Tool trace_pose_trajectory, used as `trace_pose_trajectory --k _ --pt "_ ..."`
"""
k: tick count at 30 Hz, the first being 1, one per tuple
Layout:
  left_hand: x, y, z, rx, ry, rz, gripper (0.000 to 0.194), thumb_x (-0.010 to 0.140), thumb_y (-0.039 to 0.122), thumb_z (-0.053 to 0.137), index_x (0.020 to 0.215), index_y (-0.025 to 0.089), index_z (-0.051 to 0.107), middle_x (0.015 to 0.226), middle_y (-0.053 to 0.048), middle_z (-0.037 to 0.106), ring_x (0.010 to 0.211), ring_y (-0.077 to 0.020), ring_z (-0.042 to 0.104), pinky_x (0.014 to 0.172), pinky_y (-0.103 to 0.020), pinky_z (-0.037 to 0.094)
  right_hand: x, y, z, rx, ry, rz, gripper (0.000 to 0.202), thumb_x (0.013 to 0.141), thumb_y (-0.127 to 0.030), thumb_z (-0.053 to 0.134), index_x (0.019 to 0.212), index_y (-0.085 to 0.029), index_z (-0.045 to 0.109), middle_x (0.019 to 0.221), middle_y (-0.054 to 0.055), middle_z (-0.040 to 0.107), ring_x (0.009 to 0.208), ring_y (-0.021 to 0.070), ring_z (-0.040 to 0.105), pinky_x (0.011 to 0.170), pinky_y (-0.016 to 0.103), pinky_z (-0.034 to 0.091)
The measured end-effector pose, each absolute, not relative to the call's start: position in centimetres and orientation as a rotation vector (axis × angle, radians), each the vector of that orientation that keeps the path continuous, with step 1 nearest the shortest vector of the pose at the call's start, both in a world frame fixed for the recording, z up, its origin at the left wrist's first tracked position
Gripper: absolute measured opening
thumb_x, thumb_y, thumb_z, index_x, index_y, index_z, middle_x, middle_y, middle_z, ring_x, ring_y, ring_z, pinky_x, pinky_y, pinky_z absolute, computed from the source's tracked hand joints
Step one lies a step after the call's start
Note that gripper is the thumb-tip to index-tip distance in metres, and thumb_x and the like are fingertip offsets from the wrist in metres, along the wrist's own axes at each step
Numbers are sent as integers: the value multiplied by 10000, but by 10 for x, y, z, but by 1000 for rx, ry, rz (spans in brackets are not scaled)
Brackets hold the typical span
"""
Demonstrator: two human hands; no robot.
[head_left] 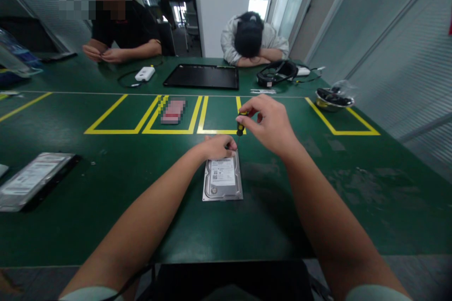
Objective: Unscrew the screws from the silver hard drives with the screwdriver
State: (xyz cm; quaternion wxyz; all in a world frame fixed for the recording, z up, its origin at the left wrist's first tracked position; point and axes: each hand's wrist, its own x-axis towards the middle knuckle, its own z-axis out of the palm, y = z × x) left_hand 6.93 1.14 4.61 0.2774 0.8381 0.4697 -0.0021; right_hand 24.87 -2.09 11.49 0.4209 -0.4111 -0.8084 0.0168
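A silver hard drive [223, 176] with a white label lies flat on the green table in front of me. My left hand [219, 146] is closed over its far end, fingers bent around the far right corner and covering part of the label. Above that corner, my right hand [264, 120] pinches the black and yellow handle of a small screwdriver [240, 128]. The screwdriver stands nearly upright, its thin shaft running down beside my left fingertips. Whether its tip sits in a screw is too small to tell.
At the left lies another hard drive [33, 181]. Yellow tape outlines cross the table [141, 235]; a pixelated reddish item [173, 111] lies within one. Farther back are a black panel [202, 76], a headset [276, 74] and a bowl [334, 101] of dark items. Two people sit opposite.
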Motion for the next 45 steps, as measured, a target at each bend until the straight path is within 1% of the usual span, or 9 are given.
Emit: trace_pose_trajectory --k 2,8,17,24,26,29,36,42,45 --pt "69 12 46 2251 1267 -12 245 829 341 611 1046 229 635 1082 -13 688 1005 -218 617 911 -383 398 249 -20 115 -1033 -2020 36 31 796 -187 665 826 -193 659 813 11 633 743 160 564 687 299 426" --pt "69 11 45 2259 1268 -8 251 832 337 607 1050 217 633 1098 -32 684 1023 -220 610 925 -376 395 250 -20 113 -1012 -2045 26 224 779 -97 572 943 -188 694 931 34 700 806 178 605 724 315 447" --pt "69 11 47 2249 1265 -3 239 826 333 607 1032 214 631 1093 -41 688 1030 -230 603 941 -395 384 250 -22 116 -1014 -2063 96 169 813 -154 583 920 -193 708 918 41 727 810 185 640 731 321 487" --pt "69 11 45 2259 1238 16 248 822 322 603 1039 203 624 1083 -41 680 1010 -222 609 928 -382 394 251 -22 113 -1043 -2043 91 253 815 -106 551 965 -210 726 1066 36 753 1008 226 682 859 382 519" --pt "69 11 45 2265 1233 20 243 822 321 602 1035 206 623 1086 -43 682 1022 -225 605 931 -385 391 250 -22 113 -1043 -2060 90 255 827 -105 548 982 -201 727 1049 38 756 985 219 686 863 376 517" --pt "69 11 45 2280 1239 24 234 820 313 604 1028 209 626 1102 -46 682 1047 -231 597 934 -389 389 250 -22 114 -1028 -2078 76 232 836 -116 566 995 -189 719 1004 43 750 905 201 677 795 343 511" --pt "70 11 46 2300 1244 5 238 820 324 600 1028 212 628 1127 -47 680 1072 -238 588 940 -395 386 250 -22 116 -1028 -2092 48 106 829 -200 643 891 -195 728 899 52 685 845 195 623 749 328 486" --pt "69 12 45 2310 1255 11 249 816 341 603 1032 222 638 1136 -57 682 1077 -248 579 961 -424 373 249 -25 117 -1001 -2106 65 217 849 -138 550 950 -193 734 999 62 713 885 198 644 758 335 496" --pt "69 12 45 2286 1267 4 245 818 339 603 1031 225 638 1136 -52 685 1088 -248 581 975 -425 366 248 -25 117 -1003 -2121 81 228 854 -133 538 973 -197 722 993 50 726 849 187 644 748 329 490"
